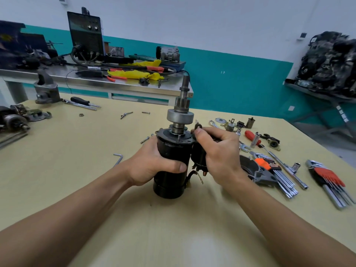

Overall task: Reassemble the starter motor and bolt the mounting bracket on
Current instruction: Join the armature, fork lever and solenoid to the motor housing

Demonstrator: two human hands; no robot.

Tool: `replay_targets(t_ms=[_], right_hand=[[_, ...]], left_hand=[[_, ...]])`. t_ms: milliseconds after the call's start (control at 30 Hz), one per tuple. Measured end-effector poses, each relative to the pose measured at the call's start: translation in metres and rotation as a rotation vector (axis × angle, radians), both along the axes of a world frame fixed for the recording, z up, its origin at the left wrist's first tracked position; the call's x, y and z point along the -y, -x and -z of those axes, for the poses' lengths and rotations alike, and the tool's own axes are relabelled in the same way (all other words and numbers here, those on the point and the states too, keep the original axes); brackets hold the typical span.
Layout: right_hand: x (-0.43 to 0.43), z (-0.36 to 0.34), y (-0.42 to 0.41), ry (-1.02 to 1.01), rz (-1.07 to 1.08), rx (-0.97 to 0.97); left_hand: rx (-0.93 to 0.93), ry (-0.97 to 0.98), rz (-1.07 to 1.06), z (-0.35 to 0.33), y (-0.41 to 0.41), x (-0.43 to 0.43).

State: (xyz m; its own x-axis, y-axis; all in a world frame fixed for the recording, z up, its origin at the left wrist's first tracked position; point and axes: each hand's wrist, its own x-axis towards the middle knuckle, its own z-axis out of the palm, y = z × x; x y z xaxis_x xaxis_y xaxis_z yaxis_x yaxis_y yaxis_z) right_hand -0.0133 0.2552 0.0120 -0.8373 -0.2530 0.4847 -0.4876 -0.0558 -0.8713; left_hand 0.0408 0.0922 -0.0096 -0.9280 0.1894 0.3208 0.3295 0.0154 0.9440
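Head view: the starter motor (169,184) stands upright on the table (154,228), pinion shaft (182,105) up. The left hand (152,162) wraps its black housing; the right hand (217,151) grips the solenoid (198,157) alongside. Hex key sets (277,170) lie to the right.

Starter motor (170,164) upright mid-table (77,170), hex keys (327,176) right, housing (46,89) far left
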Motion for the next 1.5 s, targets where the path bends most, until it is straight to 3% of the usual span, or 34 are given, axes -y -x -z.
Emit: replay_targets(t_ms=[333,467,600,800,933,1167,1367,1500], right_hand=[[-0.006,0.005,0.003,-0.018,-0.048,-0.05],[-0.006,0.008,0.002,0.03,0.0,-0.039],[-0.003,0.011,0.004,0.068,0.058,-0.008],[-0.004,0.008,0.008,-0.012,-0.006,-0.21],[-0.007,0.006,0.011,0.005,-0.049,-0.327],[-0.016,0.02,0.018,0.055,-0.153,-0.318],[-0.017,0.022,0.013,0.047,-0.146,-0.44],[-0.017,0.023,0.013,0.094,-0.107,-0.34]], left_hand=[[0.063,-0.024,0.114,-0.007,0.0,0.002],[0.051,0.059,-0.119,-0.002,-0.005,-0.001],[-0.018,0.004,-0.401,0.009,-0.004,-0.014],[-0.116,0.107,-0.256,0.001,-0.005,-0.006],[-0.17,0.128,-0.288,-0.005,-0.009,-0.008],[-0.219,0.12,-0.483,0.015,-0.014,-0.028],[-0.247,0.146,-0.524,0.016,-0.014,-0.029],[-0.249,0.126,-0.546,0.018,-0.014,-0.033]])
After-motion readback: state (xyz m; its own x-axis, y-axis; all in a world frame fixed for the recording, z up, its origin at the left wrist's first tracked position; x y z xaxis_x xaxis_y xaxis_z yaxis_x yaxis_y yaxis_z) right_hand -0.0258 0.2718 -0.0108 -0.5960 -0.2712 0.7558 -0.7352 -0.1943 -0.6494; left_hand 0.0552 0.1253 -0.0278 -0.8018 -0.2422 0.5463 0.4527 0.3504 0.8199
